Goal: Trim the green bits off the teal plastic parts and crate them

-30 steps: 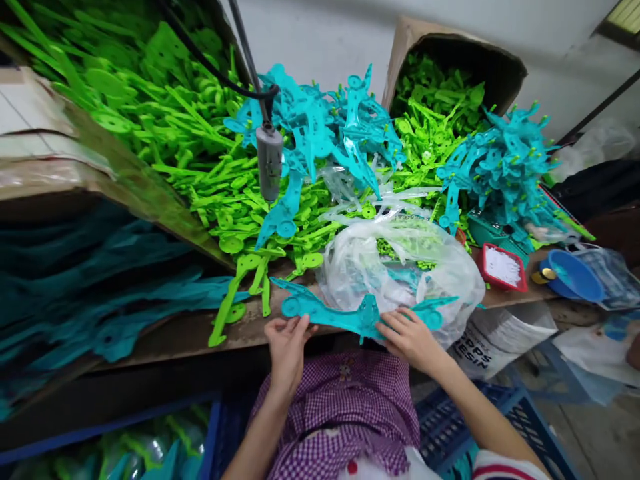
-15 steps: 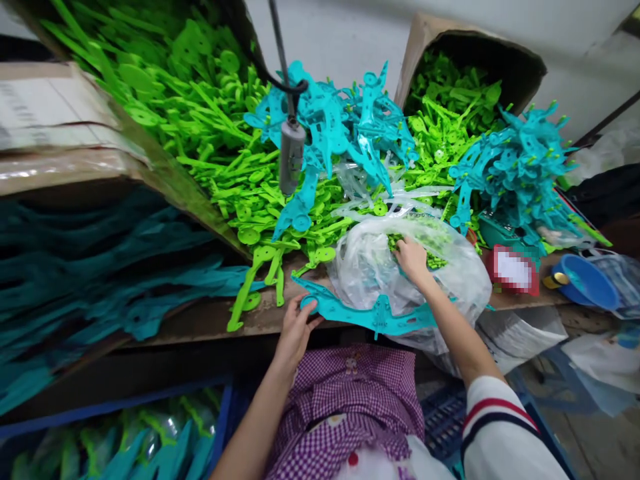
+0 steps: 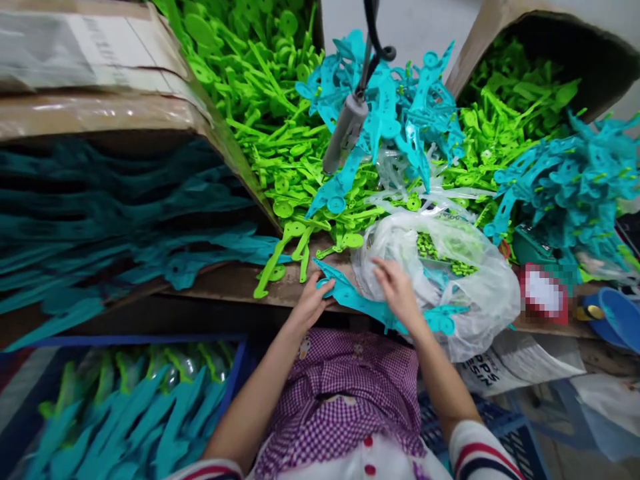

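My left hand (image 3: 313,300) grips the left end of a long turquoise plastic part (image 3: 357,301), thumb on top. The part stretches to the right over the table's front edge, its middle partly behind my right forearm. Above it is my right hand (image 3: 397,293), thumb and fingers drawn together at the near left side of a clear plastic bag (image 3: 483,310). Whatever the fingertips pinch is too small to make out. Inside the open bag lie many small green pieces (image 3: 427,247).
Lime-green plastic parts (image 3: 280,127) heap up behind, spilling from cardboard boxes. Turquoise assemblies (image 3: 385,113) lie on them, with more (image 3: 575,180) at right. A grey hanging tool (image 3: 346,133) dangles over the heap. A blue crate (image 3: 240,373) of parts stands lower left.
My right hand has come out of the bag's small green pieces, moving left and nearer to me. My left hand still holds the turquoise part. The camera view has shifted left.
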The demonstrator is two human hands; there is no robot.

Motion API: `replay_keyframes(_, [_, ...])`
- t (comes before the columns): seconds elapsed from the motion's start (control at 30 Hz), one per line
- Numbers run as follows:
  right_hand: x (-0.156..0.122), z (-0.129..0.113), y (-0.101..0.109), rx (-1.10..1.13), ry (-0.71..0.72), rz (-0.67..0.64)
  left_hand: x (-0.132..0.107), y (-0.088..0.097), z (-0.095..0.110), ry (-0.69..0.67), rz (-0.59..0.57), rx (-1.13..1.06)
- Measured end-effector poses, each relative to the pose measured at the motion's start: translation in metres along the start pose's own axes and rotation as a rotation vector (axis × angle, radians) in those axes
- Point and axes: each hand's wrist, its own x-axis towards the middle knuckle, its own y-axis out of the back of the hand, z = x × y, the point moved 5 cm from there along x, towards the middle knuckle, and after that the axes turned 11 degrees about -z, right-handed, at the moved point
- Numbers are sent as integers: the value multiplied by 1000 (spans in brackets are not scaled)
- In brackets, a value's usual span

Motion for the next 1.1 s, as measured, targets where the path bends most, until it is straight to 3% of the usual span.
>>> replay_keyframes(0.03, [5,-12,-28,60,38,-114,0,1,1,-6,1,-11])
replay_keyframes(0.1, [14,-19,-70,152,0,-213,-1,4,1,-32,29,-17])
replay_keyframes(0.17, [23,-10,-95,199,-93,-211,-2,8,0,-50,57,-23])
replay_keyframes(0.23, [30,-1,-105,209,-113,-220,-3,11,-3,-57,58,-41])
replay_keyframes(0.6, [42,-10,-113,4,31,-264,-3,17,-6,-69,100,-47])
replay_keyframes(0.83, [42,-20,-119,-198,170,-406,-1,20,-9,-85,107,-29])
replay_keyframes(0.97, [47,-19,-122,-196,180,-448,-1,19,-10,-80,125,-31])
replay_keyframes(1.1, [39,-22,-125,-141,166,-402,-2,16,-6,-80,116,-31])
